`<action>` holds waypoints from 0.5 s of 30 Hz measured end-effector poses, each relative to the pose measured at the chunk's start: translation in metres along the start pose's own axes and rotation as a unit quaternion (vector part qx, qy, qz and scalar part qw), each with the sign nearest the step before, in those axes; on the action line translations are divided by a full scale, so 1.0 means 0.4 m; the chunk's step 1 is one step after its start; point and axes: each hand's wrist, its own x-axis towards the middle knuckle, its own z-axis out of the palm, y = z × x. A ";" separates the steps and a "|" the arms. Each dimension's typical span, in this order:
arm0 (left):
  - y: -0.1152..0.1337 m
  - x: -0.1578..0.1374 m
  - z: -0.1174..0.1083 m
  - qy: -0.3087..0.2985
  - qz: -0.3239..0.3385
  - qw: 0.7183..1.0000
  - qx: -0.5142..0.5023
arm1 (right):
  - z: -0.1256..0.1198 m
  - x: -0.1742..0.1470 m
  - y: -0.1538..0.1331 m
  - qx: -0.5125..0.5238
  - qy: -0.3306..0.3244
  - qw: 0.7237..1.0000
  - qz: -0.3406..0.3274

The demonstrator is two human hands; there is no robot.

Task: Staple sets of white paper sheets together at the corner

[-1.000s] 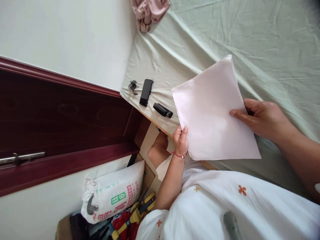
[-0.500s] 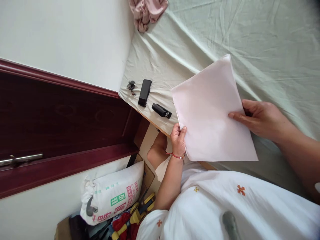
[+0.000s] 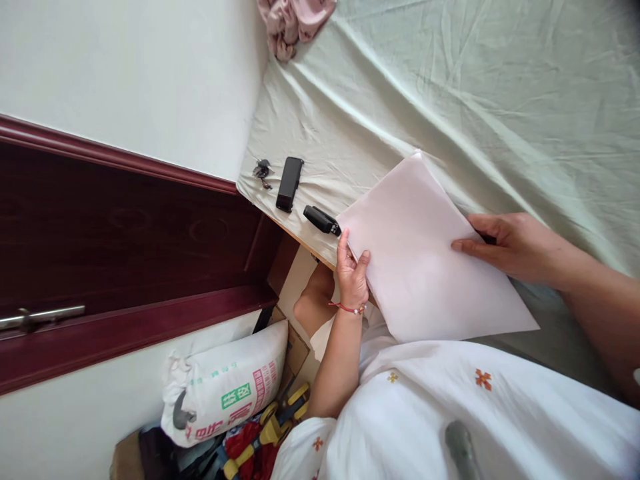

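A stack of white paper sheets [image 3: 425, 260] is held tilted over the front edge of the bed, close to my body. My left hand [image 3: 353, 270] grips its left edge, thumb on top and the fingers along the side and beneath. On the opposite edge my right hand [image 3: 505, 247] pinches the sheets, with its thumb lying on the upper face and its other fingers partly hidden. Just beyond the paper's left corner lies a black stapler-like object [image 3: 320, 219], its right end touching or nearly touching the corner in view.
On the pale green sheet [image 3: 490, 93] lie a black rectangular case [image 3: 289, 185], a bunch of keys [image 3: 261, 171] and a crumpled pink cloth [image 3: 296, 23]. A dark red door [image 3: 125, 220] stands left. Below it are a white printed sack [image 3: 230, 387] and a yellow-blue toy-like object [image 3: 270, 430].
The paper has turned clockwise and come lower, toward my body. Its left corner now reaches the black stapler-like object. My left hand's fingers have stretched further upward along the edge.
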 end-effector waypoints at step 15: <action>0.016 0.012 -0.001 0.003 -0.057 0.996 -0.068 | -0.011 -0.003 -0.010 -0.020 -0.045 0.999 -0.023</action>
